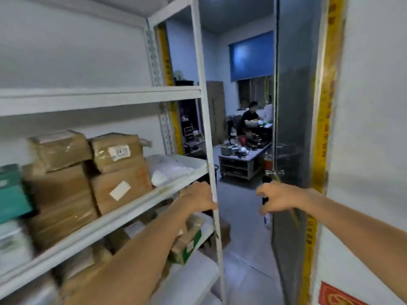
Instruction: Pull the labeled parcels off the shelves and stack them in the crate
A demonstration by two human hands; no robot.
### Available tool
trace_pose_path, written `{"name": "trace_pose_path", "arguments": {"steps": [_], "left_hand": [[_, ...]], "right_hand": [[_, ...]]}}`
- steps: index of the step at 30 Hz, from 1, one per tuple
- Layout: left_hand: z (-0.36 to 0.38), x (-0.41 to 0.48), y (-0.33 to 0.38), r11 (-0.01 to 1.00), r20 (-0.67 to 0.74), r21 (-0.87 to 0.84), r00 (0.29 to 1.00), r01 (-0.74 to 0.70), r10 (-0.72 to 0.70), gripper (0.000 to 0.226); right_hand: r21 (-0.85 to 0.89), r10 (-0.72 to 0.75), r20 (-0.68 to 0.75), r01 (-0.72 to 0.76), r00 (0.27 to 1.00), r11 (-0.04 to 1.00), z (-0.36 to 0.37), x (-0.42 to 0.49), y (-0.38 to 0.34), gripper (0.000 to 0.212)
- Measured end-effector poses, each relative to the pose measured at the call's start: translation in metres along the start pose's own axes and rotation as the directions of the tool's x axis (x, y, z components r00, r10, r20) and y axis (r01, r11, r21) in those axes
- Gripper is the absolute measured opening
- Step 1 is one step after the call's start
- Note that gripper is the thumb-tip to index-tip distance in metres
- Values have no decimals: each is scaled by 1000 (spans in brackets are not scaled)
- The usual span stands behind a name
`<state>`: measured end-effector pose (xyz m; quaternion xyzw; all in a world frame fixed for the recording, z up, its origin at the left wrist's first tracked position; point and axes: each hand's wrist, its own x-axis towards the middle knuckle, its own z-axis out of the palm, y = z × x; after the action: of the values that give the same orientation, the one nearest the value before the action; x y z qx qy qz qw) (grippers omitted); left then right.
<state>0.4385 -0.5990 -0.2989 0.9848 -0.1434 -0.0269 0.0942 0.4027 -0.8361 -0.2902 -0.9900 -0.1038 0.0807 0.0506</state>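
A white metal shelf unit fills the left side. On its middle shelf, cardboard parcels are stacked in two layers, and two of the right-hand boxes show white labels. More boxes lie blurred on the shelf below. Past an open doorway, a far room holds a low table cluttered with small items, a seated person and a blue blind. A glass door stands on the right.

The left hand lies against the unit's front upright with its fingers curled there; blur hides whether it grips. The right hand curls finger and thumb round a dark vertical bar at the door's edge. Both forearms are stretched forward, well apart.
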Motion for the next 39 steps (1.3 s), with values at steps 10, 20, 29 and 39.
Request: {"name": "trace_pose_path", "arguments": {"steps": [10,20,29,39], "left_hand": [[-63,-157,-134,873,-175,65,867,483,-467,45],[-98,-315,-197,636,-351,-51,583,770,-733,38],[-126,-339,-258,624,-482,-194,480,757,-733,43],[-136,-286,-295,672,-447,-580,509,460,-735,52]], "right_hand": [[-33,-524,-29,523,851,852,-19,42,-214,70],[12,-750,-211,769,626,639,-8,6,-359,64],[93,-692,-321,748,647,657,-26,15,-416,72],[555,-543,-388,659,745,507,-26,46,-480,44]]}}
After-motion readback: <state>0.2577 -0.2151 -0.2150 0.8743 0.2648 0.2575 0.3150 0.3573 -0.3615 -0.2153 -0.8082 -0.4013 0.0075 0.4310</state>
